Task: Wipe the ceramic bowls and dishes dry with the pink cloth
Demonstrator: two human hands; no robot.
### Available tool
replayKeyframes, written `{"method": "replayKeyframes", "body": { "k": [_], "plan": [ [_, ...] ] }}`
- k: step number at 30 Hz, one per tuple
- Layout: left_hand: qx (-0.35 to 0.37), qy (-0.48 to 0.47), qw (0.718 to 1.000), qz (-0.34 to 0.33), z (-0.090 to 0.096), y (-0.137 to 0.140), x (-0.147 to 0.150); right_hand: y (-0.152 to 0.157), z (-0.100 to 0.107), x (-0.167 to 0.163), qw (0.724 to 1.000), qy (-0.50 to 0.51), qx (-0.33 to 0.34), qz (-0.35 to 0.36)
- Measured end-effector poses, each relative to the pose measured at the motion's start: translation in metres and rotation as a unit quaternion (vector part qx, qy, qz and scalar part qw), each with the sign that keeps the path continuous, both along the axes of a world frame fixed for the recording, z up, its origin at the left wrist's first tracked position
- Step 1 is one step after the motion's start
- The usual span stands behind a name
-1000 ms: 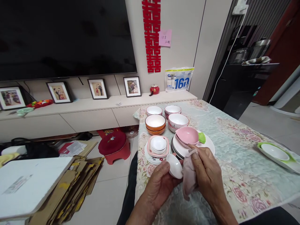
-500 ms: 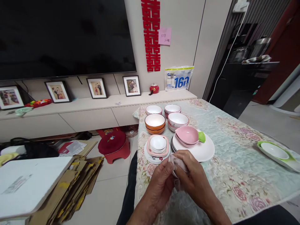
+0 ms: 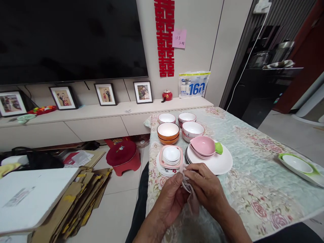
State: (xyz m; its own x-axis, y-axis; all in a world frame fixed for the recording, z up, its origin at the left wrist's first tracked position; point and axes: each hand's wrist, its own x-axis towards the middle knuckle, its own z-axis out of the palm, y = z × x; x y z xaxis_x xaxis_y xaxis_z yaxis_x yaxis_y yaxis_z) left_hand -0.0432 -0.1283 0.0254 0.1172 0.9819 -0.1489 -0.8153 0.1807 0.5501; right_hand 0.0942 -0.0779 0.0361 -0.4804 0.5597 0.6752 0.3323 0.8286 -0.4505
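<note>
My left hand (image 3: 170, 195) is closed on a small white dish (image 3: 185, 188); only part of its rim shows between the hands. My right hand (image 3: 209, 184) grips a pale pinkish cloth (image 3: 193, 203), pressed against the dish, with its end hanging below the fingers. Just beyond my hands, small white bowls (image 3: 172, 154) are stacked in a pink-rimmed square dish (image 3: 164, 164) on flowered plates (image 3: 161, 171). To the right, pink bowls (image 3: 204, 145) with a green leaf-like handle rest on a large white oval plate (image 3: 226, 162).
Orange bowls (image 3: 168, 137) and white patterned bowls (image 3: 193, 130) stand farther back on the flowered tablecloth (image 3: 258, 179). A green-edged white dish (image 3: 298, 165) lies at the right edge. Left of the table are a red stool (image 3: 123, 157), flattened cardboard (image 3: 73, 202) and a white foam board (image 3: 32, 195).
My fingers and the cloth have shifted on the dish; more of its rim and of the hanging cloth shows now. The stacked tableware has stayed put.
</note>
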Motion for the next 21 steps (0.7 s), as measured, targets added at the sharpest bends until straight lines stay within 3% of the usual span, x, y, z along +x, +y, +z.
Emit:
{"method": "replayKeyframes", "body": {
  "k": [6,9,12,14,16,19,21],
  "plan": [
    [0.029,0.09,0.995,0.024,0.005,-0.002,0.004,-0.007,-0.006,-0.005,0.995,-0.051,-0.034,-0.084],
    [0.046,0.149,0.987,0.043,0.001,-0.001,0.004,-0.007,-0.006,-0.006,0.988,-0.066,-0.113,-0.087],
    [0.086,0.205,0.974,0.045,-0.007,-0.001,0.003,-0.003,-0.001,-0.002,0.972,-0.034,-0.228,-0.045],
    [0.122,0.26,0.956,0.062,-0.012,0.0,0.002,0.0,0.0,0.002,0.946,0.033,-0.322,0.002],
    [0.148,0.31,0.936,0.08,-0.013,0.001,0.001,0.003,-0.001,0.004,0.901,0.117,-0.414,0.047],
    [0.155,0.289,0.943,0.059,-0.007,0.004,-0.001,0.003,-0.003,0.007,0.838,0.205,-0.496,0.096],
    [0.138,0.242,0.96,0.034,-0.003,0.004,-0.002,0.002,-0.002,0.009,0.847,0.201,-0.478,0.122]
  ]
}}
